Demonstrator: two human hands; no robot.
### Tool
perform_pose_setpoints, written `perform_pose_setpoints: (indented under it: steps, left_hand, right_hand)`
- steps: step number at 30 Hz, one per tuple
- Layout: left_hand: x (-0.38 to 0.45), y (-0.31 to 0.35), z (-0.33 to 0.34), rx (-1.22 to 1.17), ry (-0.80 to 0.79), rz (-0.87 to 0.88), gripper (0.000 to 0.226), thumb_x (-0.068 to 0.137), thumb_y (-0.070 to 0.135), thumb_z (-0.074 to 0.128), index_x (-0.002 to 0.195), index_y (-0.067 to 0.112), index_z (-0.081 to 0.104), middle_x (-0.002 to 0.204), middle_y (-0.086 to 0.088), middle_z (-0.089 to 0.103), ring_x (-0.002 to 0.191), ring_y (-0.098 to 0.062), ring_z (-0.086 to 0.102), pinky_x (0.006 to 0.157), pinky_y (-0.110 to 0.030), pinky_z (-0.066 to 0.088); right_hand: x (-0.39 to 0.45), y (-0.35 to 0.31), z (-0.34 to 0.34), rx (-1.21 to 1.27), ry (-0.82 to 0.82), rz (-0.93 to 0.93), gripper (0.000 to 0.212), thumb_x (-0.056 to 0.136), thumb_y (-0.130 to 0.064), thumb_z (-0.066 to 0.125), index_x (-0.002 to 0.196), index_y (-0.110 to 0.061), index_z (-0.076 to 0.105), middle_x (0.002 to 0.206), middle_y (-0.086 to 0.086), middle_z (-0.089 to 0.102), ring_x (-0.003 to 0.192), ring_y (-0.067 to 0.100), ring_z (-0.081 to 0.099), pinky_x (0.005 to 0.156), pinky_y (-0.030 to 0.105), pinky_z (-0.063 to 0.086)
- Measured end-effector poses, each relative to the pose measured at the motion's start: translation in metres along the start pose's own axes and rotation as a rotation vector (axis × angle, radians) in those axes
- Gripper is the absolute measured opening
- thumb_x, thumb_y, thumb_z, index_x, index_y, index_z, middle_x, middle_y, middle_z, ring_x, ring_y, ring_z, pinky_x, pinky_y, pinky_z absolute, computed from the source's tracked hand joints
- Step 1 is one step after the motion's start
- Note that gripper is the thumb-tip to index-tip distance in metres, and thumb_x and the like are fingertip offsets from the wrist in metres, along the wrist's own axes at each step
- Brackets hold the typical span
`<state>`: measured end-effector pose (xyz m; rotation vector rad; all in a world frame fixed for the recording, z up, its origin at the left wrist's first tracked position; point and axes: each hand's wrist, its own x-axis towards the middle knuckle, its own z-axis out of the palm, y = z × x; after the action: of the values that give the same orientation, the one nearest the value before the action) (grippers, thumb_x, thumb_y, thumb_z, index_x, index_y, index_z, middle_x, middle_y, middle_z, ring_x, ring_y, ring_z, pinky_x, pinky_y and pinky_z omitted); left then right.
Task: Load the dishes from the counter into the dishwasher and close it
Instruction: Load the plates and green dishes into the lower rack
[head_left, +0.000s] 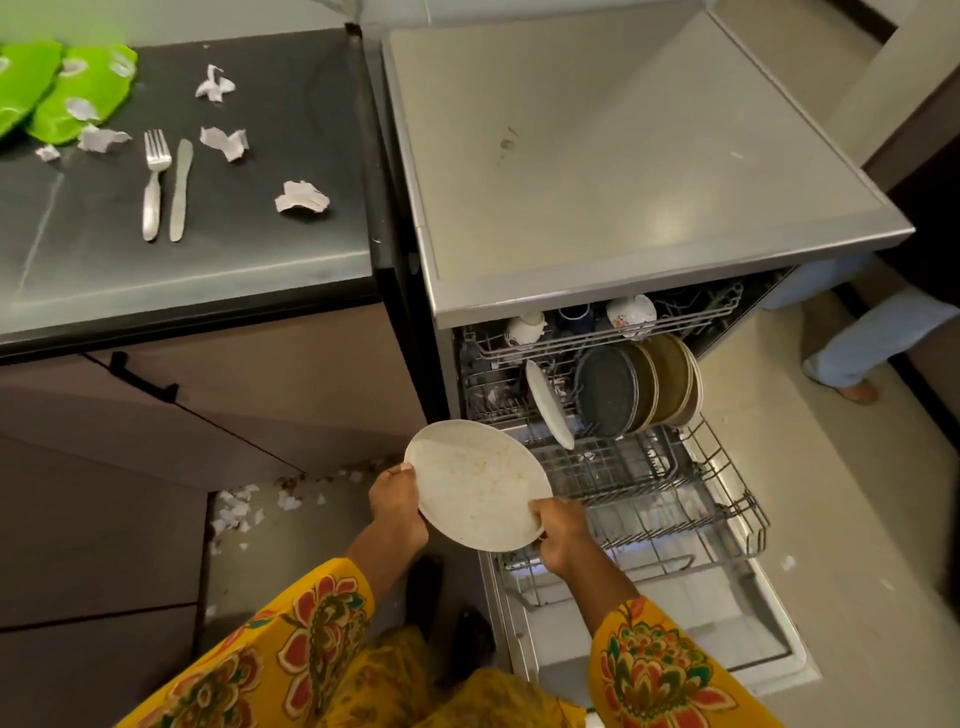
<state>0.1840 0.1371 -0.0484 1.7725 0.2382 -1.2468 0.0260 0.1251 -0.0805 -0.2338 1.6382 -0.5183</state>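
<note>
You hold the round white plate smeared with food (478, 486) in both hands, just over the near left corner of the pulled-out grey wire lower rack (675, 499) of the open steel dishwasher (623, 171). To seat it well, I judge you should tip it onto its edge and slide it between free tines in front of the tilted white plate (549, 405) and the row of dark and tan plates (641, 387) at the rack's back, soiled face inward.

Your left hand (397, 506) grips the plate's left rim, thumb on top, fingers curled beneath. Your right hand (563, 532) pinches the near right rim the same way. Neither hand is slack.

The metal fork (154, 182) and metal table knife (180, 188) lie side by side mid-desk, with two green plates (57, 91) at the desk's far left corner.
</note>
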Motion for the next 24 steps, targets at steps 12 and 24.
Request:
perform_pose_setpoints:
  steps: [12,24]
  left_hand:
    - [0.066,-0.008,0.065,0.066,-0.08,-0.073,0.008,0.098,0.011,0.047,0.1,0.008,0.054,0.105,-0.01,0.054,0.092,-0.028,0.054,0.076,-0.041,0.048]
    - [0.166,-0.017,0.129,0.19,-0.303,0.0,0.047,0.095,-0.008,0.039,0.139,0.007,0.038,0.14,-0.016,0.045,0.123,-0.033,0.047,0.093,-0.041,0.043]
  right_hand:
    - [0.061,0.005,0.012,0.429,-0.12,0.266,0.041,0.094,0.005,0.042,0.135,-0.002,0.042,0.09,0.015,0.054,0.076,0.03,0.053,0.041,0.034,0.052]
    - [0.19,0.01,0.035,0.708,-0.263,0.084,0.075,0.043,0.007,0.086,0.112,-0.002,0.057,0.072,0.016,0.072,0.059,0.029,0.07,0.046,0.035,0.056]
